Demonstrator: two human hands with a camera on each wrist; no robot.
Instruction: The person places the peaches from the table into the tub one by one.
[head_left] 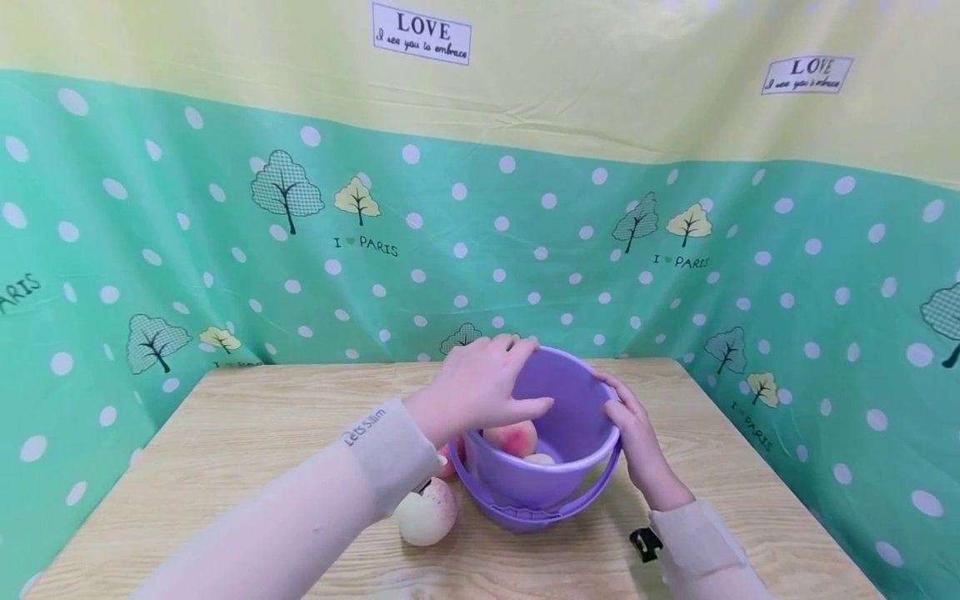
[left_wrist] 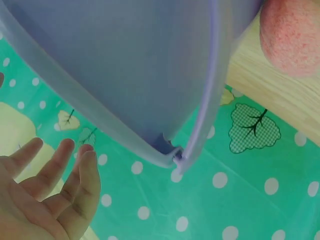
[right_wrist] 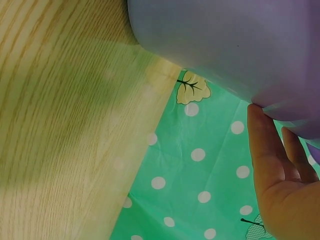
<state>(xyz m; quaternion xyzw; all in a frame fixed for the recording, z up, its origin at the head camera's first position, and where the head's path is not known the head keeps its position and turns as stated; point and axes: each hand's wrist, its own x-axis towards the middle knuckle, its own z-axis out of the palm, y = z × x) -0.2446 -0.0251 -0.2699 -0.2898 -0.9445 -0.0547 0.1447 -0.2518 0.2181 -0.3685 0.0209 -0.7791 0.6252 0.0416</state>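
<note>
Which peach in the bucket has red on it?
In the head view, the left peach inside the purple bucket; the pale peach right of it shows no red.

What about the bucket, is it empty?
No, the head view shows a peach inside the bucket.

A: Backdrop?
B: Printed cloth (head_left: 480, 225), back and both sides. Yellow up top, green below, white dots (head_left: 410, 153).
A: Prints?
B: Trees (head_left: 287, 190), checked and yellow, PARIS lettering (head_left: 378, 247) under. Two LOVE labels (head_left: 422, 33) on the yellow part.
A: Furniture?
B: Desk (head_left: 285, 433), light wood grain, back edge near the cloth.
A: Light?
B: Bright, mostly even; cloth creased.
</note>
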